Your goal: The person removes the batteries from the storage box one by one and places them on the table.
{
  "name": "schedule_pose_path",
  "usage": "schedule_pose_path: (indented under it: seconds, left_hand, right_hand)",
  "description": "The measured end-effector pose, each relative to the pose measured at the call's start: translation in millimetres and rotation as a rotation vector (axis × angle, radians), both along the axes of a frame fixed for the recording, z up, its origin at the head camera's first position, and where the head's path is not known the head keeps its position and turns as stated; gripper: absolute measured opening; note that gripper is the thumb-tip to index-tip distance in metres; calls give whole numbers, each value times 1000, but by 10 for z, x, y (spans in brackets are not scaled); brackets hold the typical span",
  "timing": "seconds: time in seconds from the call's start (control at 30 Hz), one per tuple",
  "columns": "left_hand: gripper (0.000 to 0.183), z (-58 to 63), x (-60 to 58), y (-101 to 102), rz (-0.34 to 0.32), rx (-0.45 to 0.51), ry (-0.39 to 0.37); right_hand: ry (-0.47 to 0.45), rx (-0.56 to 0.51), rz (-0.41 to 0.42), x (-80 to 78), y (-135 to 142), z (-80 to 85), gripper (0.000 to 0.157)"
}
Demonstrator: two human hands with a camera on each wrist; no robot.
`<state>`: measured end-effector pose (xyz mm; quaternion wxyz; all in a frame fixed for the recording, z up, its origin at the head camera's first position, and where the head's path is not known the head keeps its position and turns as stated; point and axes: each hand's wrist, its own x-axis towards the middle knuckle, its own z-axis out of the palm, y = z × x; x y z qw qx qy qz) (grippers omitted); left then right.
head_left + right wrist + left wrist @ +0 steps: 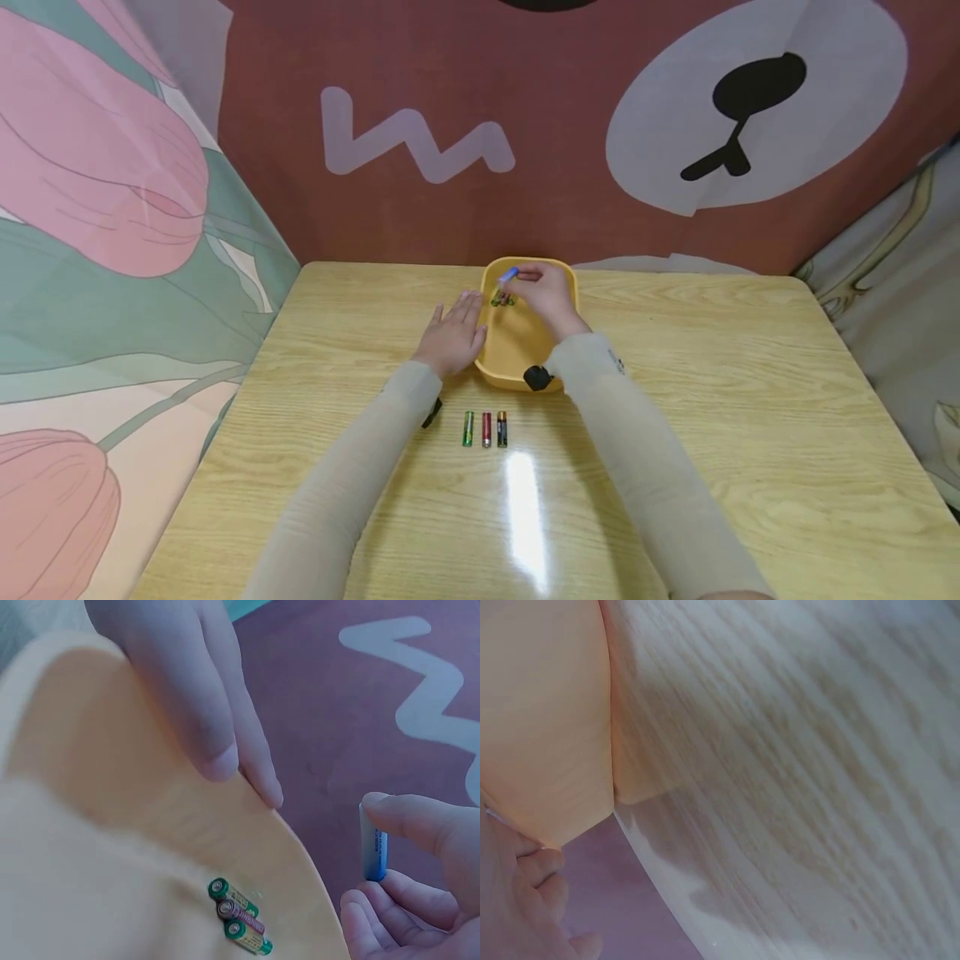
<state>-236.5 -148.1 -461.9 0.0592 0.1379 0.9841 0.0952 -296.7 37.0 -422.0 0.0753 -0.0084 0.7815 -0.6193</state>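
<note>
My right hand (550,298) pinches a blue-and-white battery (374,844) between thumb and fingers, above the far part of a yellow plastic bin (516,354). On the bin's floor below lie two green batteries, one of them (249,937) nearest in the right wrist view, with a dark red battery (240,916) between them. My left hand (452,337) rests along the bin's left rim, its fingers straight and pointing away from me. In the left wrist view only part of that hand (521,900) shows, beside the bin's outer wall (544,712).
In front of the bin, a green battery (468,429), a red battery (487,429) and a black-and-copper battery (502,429) lie side by side on the wooden table (720,417). A printed brown cloth (555,167) hangs behind the table, with a floral cloth (97,208) at the left.
</note>
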Motion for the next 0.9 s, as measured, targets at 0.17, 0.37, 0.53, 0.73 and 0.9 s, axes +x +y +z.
schedule_pose_path:
  seconds: [0.17,0.37,0.53,0.73,0.9]
  left_hand:
    - [63,-13,-4,6,5,0,4]
    - [63,-27,-9,4,13,2,3]
    - [63,-14,-7,-1,13,8,-1]
    - [64,-6,8,-8,3,1,2]
    - [64,-7,14,-8,3,9,5]
  right_hand:
    - [33,-1,-13,93,3,11,52]
    - [92,-33,-22,213,29,54,53]
    - [111,-53,-21,307,73,135,52]
    - [122,-64,-12,448,109,227,51]
    - [112,-95,8,561,127,273,49]
